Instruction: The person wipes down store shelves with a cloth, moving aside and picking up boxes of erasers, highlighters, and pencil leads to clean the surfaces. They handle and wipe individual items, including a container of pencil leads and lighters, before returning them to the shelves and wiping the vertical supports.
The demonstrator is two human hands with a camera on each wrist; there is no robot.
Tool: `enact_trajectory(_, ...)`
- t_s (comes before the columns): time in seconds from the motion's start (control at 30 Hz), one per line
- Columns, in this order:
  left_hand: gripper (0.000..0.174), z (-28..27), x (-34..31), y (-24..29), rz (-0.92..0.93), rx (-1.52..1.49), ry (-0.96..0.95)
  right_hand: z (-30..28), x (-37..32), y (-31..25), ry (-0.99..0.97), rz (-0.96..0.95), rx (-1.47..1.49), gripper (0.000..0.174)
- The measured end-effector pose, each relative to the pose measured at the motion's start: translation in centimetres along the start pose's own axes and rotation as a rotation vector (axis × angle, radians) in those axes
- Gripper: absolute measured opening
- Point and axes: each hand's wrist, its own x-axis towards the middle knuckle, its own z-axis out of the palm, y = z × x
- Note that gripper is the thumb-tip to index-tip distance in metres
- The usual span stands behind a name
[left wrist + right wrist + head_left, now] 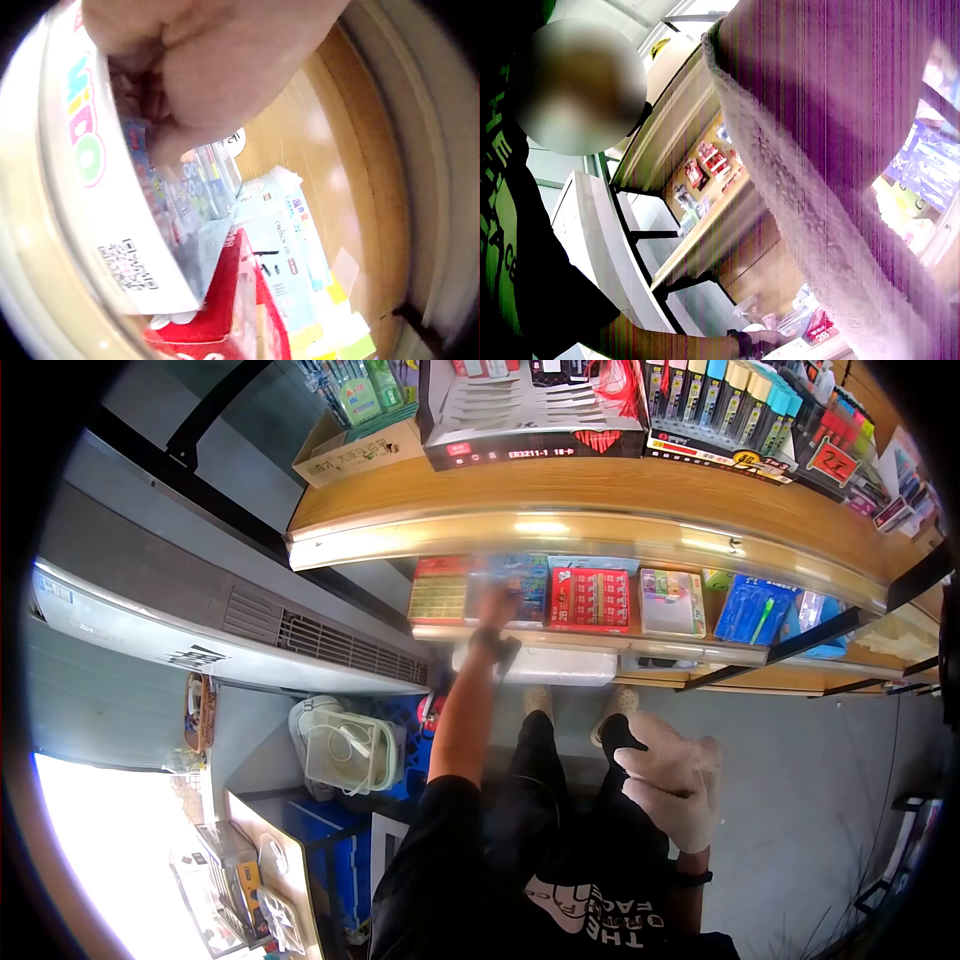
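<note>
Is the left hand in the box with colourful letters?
Yes, the left hand is behind the white lettered wall of the box.

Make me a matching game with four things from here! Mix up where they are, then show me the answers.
Things:
1. left hand
2. fluffy cloth
3. cream shoes
4. red box marked 28

Places:
A. on the grey floor
B. standing on the lower shelf
C. reaching into a white-sided box
D. at the end of the right arm

Right pairs: 1-C, 2-D, 3-A, 4-B.
</note>
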Motion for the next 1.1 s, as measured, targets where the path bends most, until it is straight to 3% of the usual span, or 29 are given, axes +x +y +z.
enact_trajectory(0.2, 0.047, -1.2, 0.1, 0.1, 0.002, -0.126, -0.110, -0.2, 0.1, 0.6, -0.016, 0.004, -0.017, 0.026)
enact_trajectory(0.33, 0.042, 1.3, 1.5, -3.1, -0.021, -0.407, -0.124, -0.2, 0.3, 0.6, -0.020, -0.010, -0.025, 0.026)
enact_trajectory(0.43, 0.032, 2.5, 1.3, -2.9, 0.061, -0.716, 0.067, -0.4, 0.3, 0.2, -0.036, -0.053, -0.069, 0.027)
enact_trajectory(0.53, 0.029, 2.6, 1.3, -3.2, 0.073, -0.517, 0.120, -0.8, 0.1, -0.2, -0.047, -0.095, -0.107, 0.027)
enact_trajectory(0.63, 0.030, 0.5, -0.2, -0.9, -0.008, -0.361, 0.056, -0.6, -0.9, 0.3, 0.003, 0.004, 0.006, 0.028)
enact_trajectory(0.77, 0.029, -1.1, -3.5, 2.9, 0.102, -0.593, 0.311, -0.7, -2.2, 1.9, 0.006, 0.181, 0.103, 0.028)
enact_trajectory(0.8, 0.029, -3.1, -5.1, 5.7, 0.117, -0.686, 0.362, -0.8, -2.3, 1.9, 0.011, 0.183, 0.110, 0.029)
enact_trajectory(0.9, 0.027, -4.5, -7.8, 7.1, 0.137, -0.768, 0.482, -0.5, -2.2, 1.5, 0.040, 0.088, 0.113, 0.034)
enact_trajectory(1.0, 0.021, -6.8, -12.7, 9.6, 0.076, -0.920, 0.380, 0.0, -2.3, 1.2, 0.051, 0.017, 0.129, 0.039)
enact_trajectory(1.1, 0.014, -12.7, -22.4, 19.5, -0.106, -1.253, 0.151, 0.9, -2.1, 0.7, 0.053, -0.071, 0.149, 0.044)
